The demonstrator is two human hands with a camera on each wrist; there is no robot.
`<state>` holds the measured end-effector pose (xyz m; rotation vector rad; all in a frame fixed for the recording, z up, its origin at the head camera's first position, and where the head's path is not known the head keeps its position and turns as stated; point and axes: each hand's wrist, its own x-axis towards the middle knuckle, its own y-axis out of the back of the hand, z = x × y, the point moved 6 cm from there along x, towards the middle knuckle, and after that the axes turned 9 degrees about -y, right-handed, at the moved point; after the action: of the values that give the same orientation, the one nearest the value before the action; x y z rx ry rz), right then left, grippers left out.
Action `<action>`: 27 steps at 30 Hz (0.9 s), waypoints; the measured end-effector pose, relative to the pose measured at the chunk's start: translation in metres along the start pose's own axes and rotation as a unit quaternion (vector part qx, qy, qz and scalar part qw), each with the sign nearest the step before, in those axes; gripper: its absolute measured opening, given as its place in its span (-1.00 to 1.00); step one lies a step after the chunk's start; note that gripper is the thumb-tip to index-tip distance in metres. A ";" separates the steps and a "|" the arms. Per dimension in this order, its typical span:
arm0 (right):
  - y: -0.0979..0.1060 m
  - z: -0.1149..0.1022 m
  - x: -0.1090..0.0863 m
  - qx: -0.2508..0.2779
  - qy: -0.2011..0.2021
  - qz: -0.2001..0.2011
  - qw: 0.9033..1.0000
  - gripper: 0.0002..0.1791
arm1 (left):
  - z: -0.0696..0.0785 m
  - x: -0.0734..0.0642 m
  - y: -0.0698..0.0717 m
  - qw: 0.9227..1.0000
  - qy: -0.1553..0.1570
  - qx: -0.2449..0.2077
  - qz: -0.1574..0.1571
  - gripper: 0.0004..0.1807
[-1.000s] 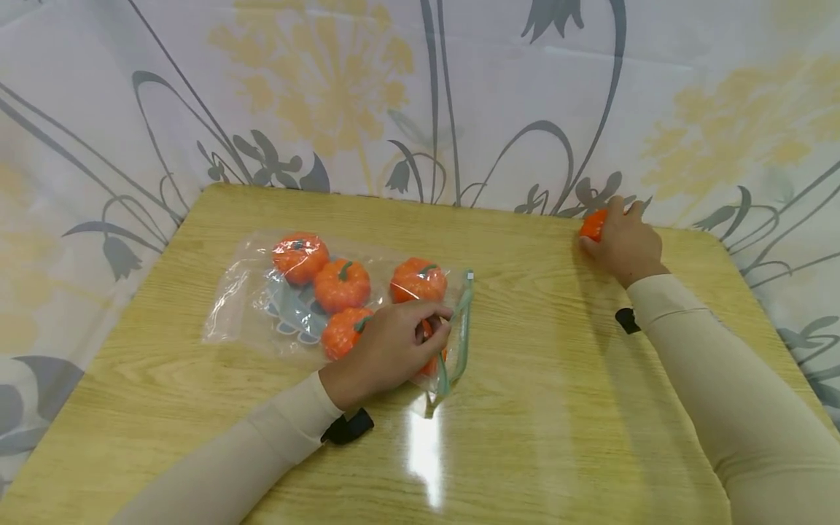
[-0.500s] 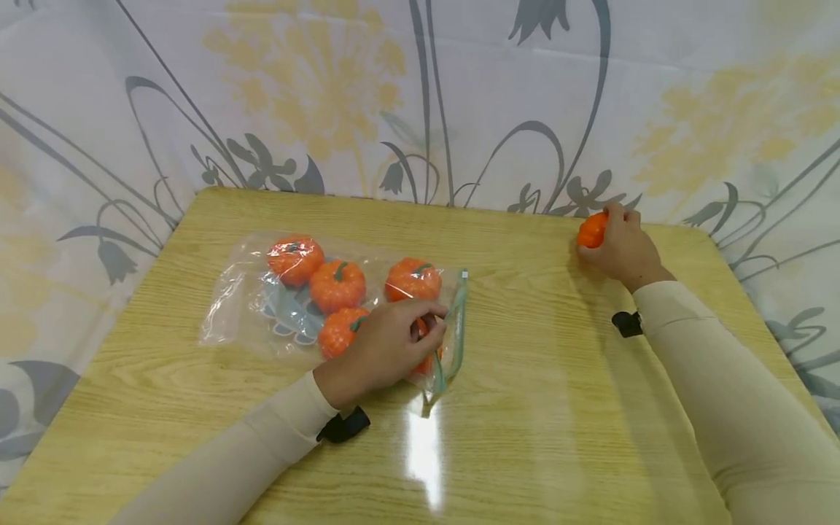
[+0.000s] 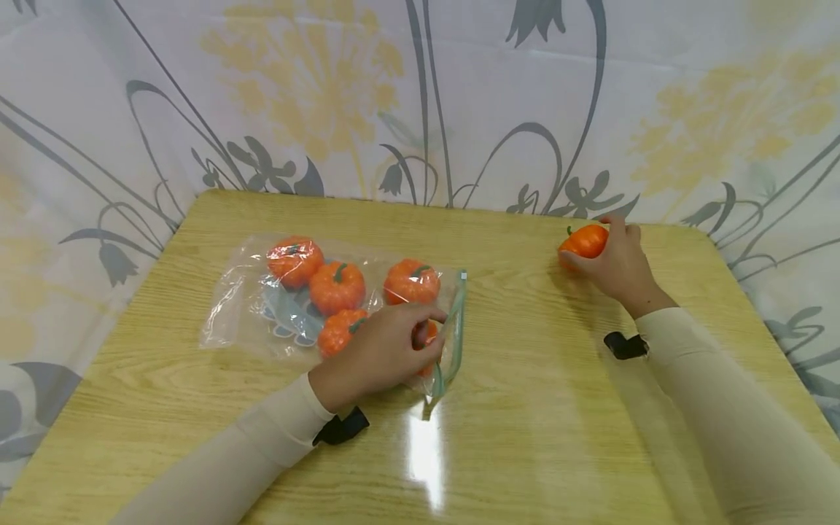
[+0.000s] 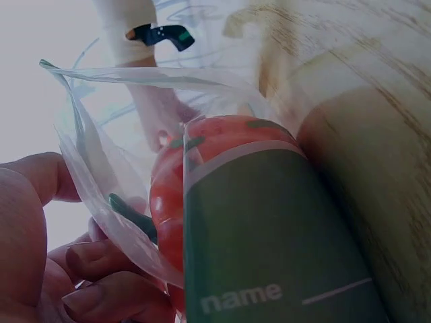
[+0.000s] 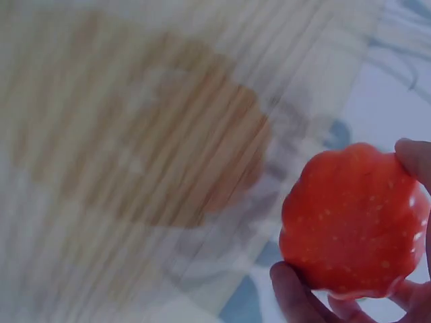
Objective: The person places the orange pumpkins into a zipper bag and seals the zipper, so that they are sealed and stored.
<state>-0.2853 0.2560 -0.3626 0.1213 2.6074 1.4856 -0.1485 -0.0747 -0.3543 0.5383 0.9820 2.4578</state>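
Note:
A clear zip bag [image 3: 219, 321] lies on the table, its green-edged mouth facing right. Several small orange toy pumpkins [image 3: 337, 287] with green stems are inside, along with a grey-blue printed panel. My left hand [image 3: 383, 351] pinches the bag near its mouth and covers part of one pumpkin. In the left wrist view the mouth gapes, with a pumpkin [image 4: 168, 202] just inside. Near the table's back right, my right hand [image 3: 622, 264] grips another toy pumpkin [image 3: 582, 242] by its sides. Its smooth orange underside fills much of the right wrist view, over its shadow.
The wood-grain table [image 3: 512, 408] ends at the back against a flower-patterned cloth [image 3: 485, 87], which also hangs at both sides. A black strap [image 3: 341, 426] shows under the left wrist, and another black strap [image 3: 625, 345] under the right.
My right hand has brought its pumpkin a little left and nearer, turning it so that the green stem now shows. My left hand keeps its place at the bag's mouth.

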 end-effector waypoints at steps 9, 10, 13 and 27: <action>-0.018 -0.030 -0.034 0.102 0.047 -0.018 0.994 0.01 | 0.000 0.002 0.000 1.000 0.002 -0.003 0.012 -0.73; -0.019 -0.032 -0.037 0.114 0.049 -0.020 0.992 0.01 | 0.000 0.001 -0.001 1.000 0.002 -0.004 0.012 -0.73; -0.023 -0.040 -0.043 0.150 0.056 -0.033 0.987 0.00 | -0.001 0.001 -0.001 1.000 0.001 -0.010 0.010 -0.72; -0.050 -0.067 -0.071 0.244 0.074 -0.097 0.962 -0.10 | -0.006 0.007 -0.006 0.999 -0.011 0.001 0.040 -0.74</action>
<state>-0.2261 0.1639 -0.3664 -0.1979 2.9486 0.7946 -0.1555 -0.0704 -0.3619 0.6144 0.9713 2.5170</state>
